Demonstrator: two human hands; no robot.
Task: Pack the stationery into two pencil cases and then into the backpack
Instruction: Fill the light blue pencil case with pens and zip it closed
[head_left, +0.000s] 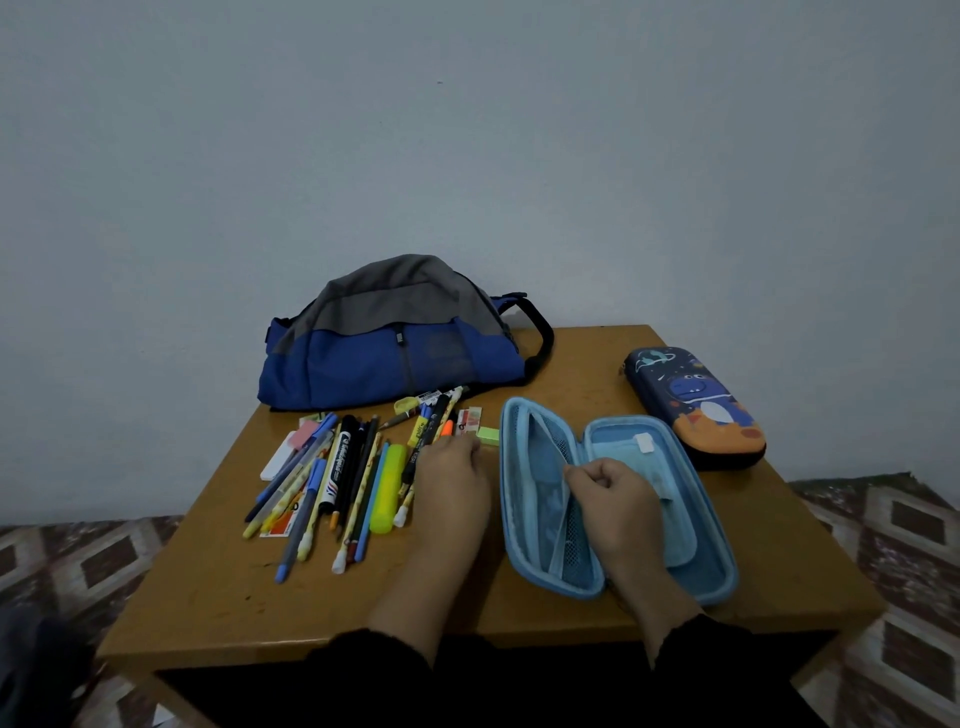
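A light blue pencil case (696, 566) lies open on the table, its mesh divider standing up in the middle. My right hand (613, 499) pinches the top edge of that mesh divider. My left hand (452, 478) rests on the table beside the case, fingers reaching toward a green eraser (488, 435). A spread of pens, pencils, markers and highlighters (343, 478) lies left of my left hand. A second, dark blue dinosaur pencil case (696, 405) lies closed at the right rear. The blue and grey backpack (395, 343) sits at the back.
The wooden table (218, 597) is small, with its front edge near my sleeves. A plain wall stands right behind the backpack. A patterned floor shows on both sides of the table.
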